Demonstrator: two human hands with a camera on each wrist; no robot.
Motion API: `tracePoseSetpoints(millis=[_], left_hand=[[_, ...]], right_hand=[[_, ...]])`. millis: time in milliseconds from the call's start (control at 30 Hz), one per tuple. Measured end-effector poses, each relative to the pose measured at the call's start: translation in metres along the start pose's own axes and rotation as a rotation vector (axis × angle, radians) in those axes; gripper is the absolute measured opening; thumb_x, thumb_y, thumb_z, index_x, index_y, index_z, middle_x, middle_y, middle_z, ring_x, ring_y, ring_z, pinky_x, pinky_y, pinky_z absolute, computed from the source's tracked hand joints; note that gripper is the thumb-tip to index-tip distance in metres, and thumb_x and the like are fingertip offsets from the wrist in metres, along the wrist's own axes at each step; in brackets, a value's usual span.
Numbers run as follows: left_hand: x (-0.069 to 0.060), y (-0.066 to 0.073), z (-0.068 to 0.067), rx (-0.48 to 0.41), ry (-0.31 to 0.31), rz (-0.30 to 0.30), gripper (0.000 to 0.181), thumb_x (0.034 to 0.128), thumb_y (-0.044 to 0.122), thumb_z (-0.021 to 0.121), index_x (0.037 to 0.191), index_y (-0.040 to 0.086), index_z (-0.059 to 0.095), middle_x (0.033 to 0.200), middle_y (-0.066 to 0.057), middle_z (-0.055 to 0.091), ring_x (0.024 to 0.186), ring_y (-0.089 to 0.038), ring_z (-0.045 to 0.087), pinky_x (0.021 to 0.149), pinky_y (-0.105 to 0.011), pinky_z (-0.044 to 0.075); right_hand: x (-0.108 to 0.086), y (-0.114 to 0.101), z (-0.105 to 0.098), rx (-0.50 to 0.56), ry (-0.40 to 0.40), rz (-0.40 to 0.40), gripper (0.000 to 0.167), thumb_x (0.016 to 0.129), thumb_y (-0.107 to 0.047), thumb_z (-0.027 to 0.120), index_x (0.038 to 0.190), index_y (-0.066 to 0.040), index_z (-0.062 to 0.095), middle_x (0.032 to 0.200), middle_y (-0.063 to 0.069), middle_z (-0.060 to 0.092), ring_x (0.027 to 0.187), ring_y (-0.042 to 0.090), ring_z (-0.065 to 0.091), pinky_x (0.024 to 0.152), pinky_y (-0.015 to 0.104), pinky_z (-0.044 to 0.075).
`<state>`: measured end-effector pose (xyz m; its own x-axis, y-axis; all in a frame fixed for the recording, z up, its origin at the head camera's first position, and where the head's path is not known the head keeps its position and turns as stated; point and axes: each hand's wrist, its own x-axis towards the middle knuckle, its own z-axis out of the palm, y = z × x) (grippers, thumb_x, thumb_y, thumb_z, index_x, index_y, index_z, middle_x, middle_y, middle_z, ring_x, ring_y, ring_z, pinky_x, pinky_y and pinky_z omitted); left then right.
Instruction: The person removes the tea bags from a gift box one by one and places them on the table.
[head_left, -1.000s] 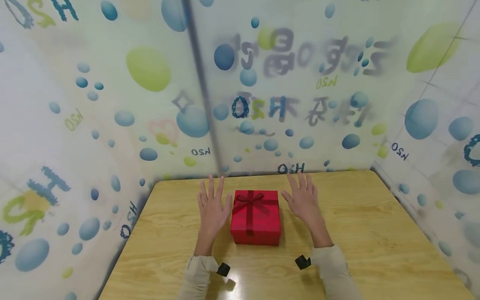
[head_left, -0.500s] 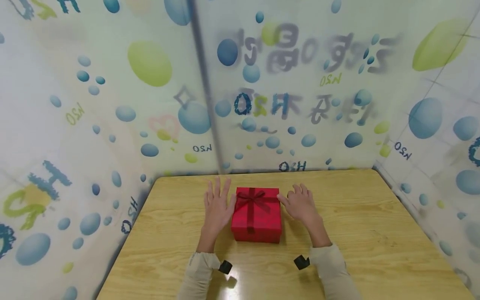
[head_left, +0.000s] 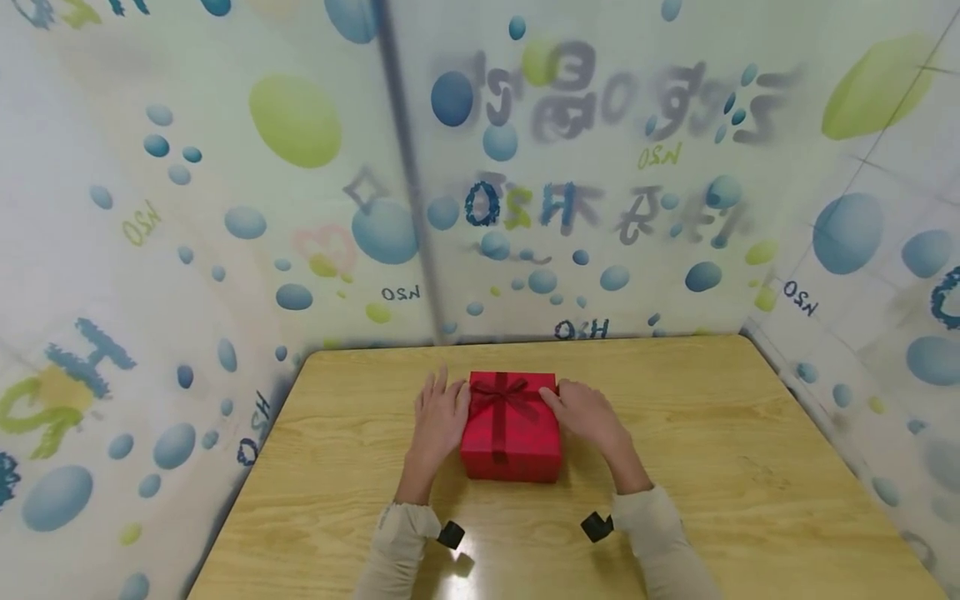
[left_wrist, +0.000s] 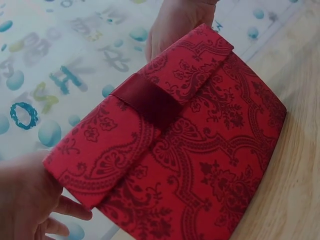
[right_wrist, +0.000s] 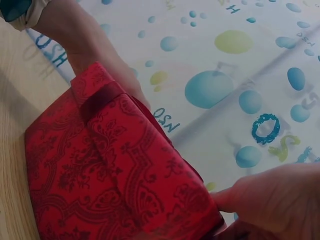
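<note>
A red patterned gift box (head_left: pixel 517 446) with a lid and a dark red ribbon bow stands on the wooden table. My left hand (head_left: pixel 438 421) lies along its left side, thumb at the lid's edge and fingers fairly straight and pointing forward. In the left wrist view, that hand (left_wrist: pixel 25 195) is beside the lid's corner. On the opposite side, my right hand (head_left: pixel 592 414) pinches the lid's right edge, thumb on top and fingers bent down the side. The right wrist view has this hand (right_wrist: pixel 280 200) at the lid's near corner; its fingertips are partly hidden.
The light wooden table (head_left: pixel 337 517) meets a pale wall covering (head_left: pixel 600 158) with blue and green drops at its back and sides. A small black block (head_left: pixel 451 535) is on the left cuff, and another black block (head_left: pixel 597 527) is on the right cuff.
Both hands have come in from beside the box to its lid. The right fingers have bent and the thumb has moved onto the lid's top; the left thumb has reached the left edge.
</note>
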<state>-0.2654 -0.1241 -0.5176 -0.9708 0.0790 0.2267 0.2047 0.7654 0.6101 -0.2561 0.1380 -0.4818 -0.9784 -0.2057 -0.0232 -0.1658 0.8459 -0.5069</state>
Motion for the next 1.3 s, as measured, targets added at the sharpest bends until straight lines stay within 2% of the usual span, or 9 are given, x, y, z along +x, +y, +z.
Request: tracePoseSetpoints(millis=[300,467,567,633,700,833,933,1033,1300], left_hand=[[0.004,-0.001,0.004,-0.054,0.047,-0.015,0.052,0.1123,0.035,0.036,0.133,0.001,0.07,0.153,-0.028,0.049,0.148,-0.048,0.037,0.116,-0.068,0.026],[0.003,0.006,0.015,-0.101,0.128,0.015,0.044,0.1118,0.028,0.042,0.113,0.0,0.076,0.112,-0.021,0.071,0.114,-0.039,0.064,0.098,-0.057,0.049],[0.003,0.01,0.02,-0.166,0.117,0.005,0.041,0.1123,0.026,0.042,0.094,0.003,0.071,0.084,-0.013,0.065,0.088,-0.031,0.064,0.08,-0.047,0.053],[0.003,0.011,0.021,-0.216,0.089,-0.015,0.04,0.1124,0.026,0.042,0.094,0.003,0.069,0.082,-0.012,0.063,0.085,-0.026,0.062,0.077,-0.044,0.051],[0.004,0.011,0.019,-0.279,0.028,-0.049,0.039,0.1117,0.029,0.043,0.11,0.002,0.071,0.089,-0.013,0.066,0.086,-0.025,0.062,0.077,-0.043,0.052],[0.003,0.012,0.007,-0.381,-0.154,-0.119,0.057,0.1082,0.039,0.049,0.15,0.0,0.052,0.104,-0.014,0.068,0.088,-0.022,0.062,0.076,-0.038,0.052],[0.001,0.015,0.0,-0.42,-0.235,-0.133,0.064,0.1057,0.038,0.055,0.156,0.0,0.043,0.097,-0.013,0.064,0.08,-0.021,0.058,0.07,-0.035,0.048],[0.001,0.018,-0.003,-0.446,-0.243,-0.13,0.064,0.1037,0.032,0.06,0.156,0.0,0.042,0.095,-0.012,0.061,0.078,-0.02,0.055,0.069,-0.033,0.046],[0.0,0.02,-0.004,-0.502,-0.229,-0.145,0.06,0.1021,0.027,0.063,0.153,0.0,0.046,0.101,-0.015,0.059,0.082,-0.022,0.055,0.068,-0.032,0.046]], right_hand=[[0.005,-0.002,-0.002,0.079,-0.002,0.009,0.043,0.108,-0.037,0.052,0.116,0.004,0.063,0.079,0.008,0.057,0.069,0.021,0.056,0.063,0.034,0.044],[0.007,0.001,-0.001,0.159,0.04,-0.021,0.046,0.109,-0.031,0.053,0.135,0.007,0.056,0.104,0.016,0.067,0.097,0.03,0.065,0.084,0.046,0.054],[0.01,0.004,0.001,0.188,0.062,-0.012,0.051,0.109,-0.029,0.052,0.144,0.008,0.05,0.128,0.024,0.065,0.119,0.04,0.062,0.101,0.055,0.051],[0.011,0.006,0.002,0.198,0.062,0.003,0.057,0.109,-0.03,0.052,0.149,0.01,0.045,0.14,0.028,0.06,0.13,0.044,0.057,0.106,0.058,0.047],[0.01,0.008,0.002,0.207,0.045,0.027,0.062,0.109,-0.033,0.051,0.152,0.01,0.041,0.143,0.029,0.057,0.131,0.045,0.056,0.106,0.059,0.046],[0.006,0.011,-0.002,0.206,0.025,0.074,0.064,0.108,-0.038,0.052,0.152,0.008,0.042,0.13,0.026,0.066,0.109,0.038,0.069,0.093,0.053,0.055],[0.003,0.015,-0.006,0.204,0.011,0.089,0.063,0.107,-0.04,0.053,0.151,0.005,0.045,0.108,0.018,0.071,0.081,0.026,0.069,0.072,0.042,0.055],[0.002,0.018,-0.009,0.219,0.004,0.08,0.061,0.107,-0.039,0.055,0.15,0.004,0.047,0.097,0.013,0.069,0.071,0.019,0.064,0.063,0.035,0.049],[0.0,0.019,-0.013,0.279,-0.003,0.068,0.058,0.107,-0.035,0.056,0.148,0.005,0.047,0.087,0.011,0.065,0.063,0.018,0.062,0.059,0.033,0.05]])
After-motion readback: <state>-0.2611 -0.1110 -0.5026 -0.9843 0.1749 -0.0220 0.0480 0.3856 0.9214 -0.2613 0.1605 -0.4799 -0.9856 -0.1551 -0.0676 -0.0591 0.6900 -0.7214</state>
